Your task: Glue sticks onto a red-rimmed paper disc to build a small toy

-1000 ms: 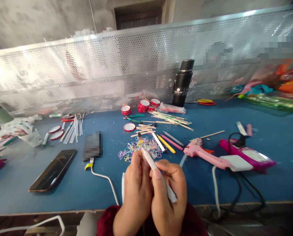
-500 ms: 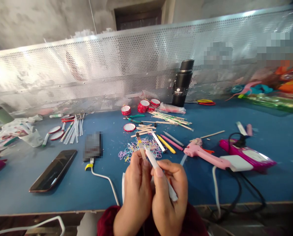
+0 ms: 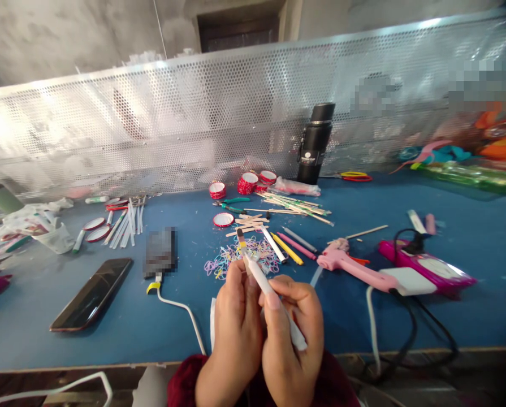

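Note:
Pinched in my left hand (image 3: 236, 316) is a craft stick (image 3: 241, 241), upright, its top end dark with a yellow band below. My right hand (image 3: 293, 333) is wrapped round a white marker (image 3: 263, 277), whose tip meets or lies just in front of the stick; I cannot tell if they touch. Behind the hands lies a loose pile of pastel rubber bands (image 3: 223, 260). Just right of the pile are a white pen (image 3: 273, 244), a yellow marker (image 3: 287, 249), a pink marker (image 3: 297, 246) and a grey marker (image 3: 300, 239).
A pink glue gun (image 3: 358, 270) and a magenta power strip (image 3: 452, 274) with cables lie to the right. Left are a phone (image 3: 92, 294) and a white cable (image 3: 185, 308). Craft sticks (image 3: 253, 222), pliers (image 3: 231, 206), red-rimmed discs (image 3: 223, 220) and a black flask (image 3: 316, 144) stand farther back.
The marker's tip has moved slightly left and up along the stick, now overlapping it below the yellow band. Both hands keep their hold.

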`<state>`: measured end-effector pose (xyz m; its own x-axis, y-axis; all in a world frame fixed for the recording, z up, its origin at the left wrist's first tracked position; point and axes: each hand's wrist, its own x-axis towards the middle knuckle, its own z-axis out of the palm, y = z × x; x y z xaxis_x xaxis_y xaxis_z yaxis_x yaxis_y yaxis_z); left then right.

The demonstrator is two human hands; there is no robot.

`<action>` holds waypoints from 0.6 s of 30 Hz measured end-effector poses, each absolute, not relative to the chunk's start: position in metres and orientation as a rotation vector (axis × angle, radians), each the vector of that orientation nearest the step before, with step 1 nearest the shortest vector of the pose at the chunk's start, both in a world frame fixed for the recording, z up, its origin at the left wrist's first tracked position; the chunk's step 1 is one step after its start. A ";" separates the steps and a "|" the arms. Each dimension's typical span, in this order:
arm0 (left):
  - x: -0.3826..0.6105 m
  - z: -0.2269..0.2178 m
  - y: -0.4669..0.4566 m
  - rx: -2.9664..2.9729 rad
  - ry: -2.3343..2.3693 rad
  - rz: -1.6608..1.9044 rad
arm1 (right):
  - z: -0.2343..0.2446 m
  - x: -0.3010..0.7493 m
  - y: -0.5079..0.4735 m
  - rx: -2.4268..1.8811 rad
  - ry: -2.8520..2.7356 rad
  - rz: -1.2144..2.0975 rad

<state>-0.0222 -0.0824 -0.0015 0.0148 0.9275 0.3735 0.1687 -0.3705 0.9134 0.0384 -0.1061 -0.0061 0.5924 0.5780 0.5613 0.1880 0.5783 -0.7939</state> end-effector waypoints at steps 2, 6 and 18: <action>-0.023 0.000 -0.083 1.604 1.125 1.376 | -0.005 0.039 -0.106 -0.949 -0.952 0.271; -0.024 0.007 -0.086 1.586 1.105 1.361 | -0.006 0.039 -0.106 -0.970 -0.907 0.286; -0.022 -0.005 -0.081 1.551 1.103 1.417 | -0.003 0.038 -0.105 -0.998 -0.832 0.320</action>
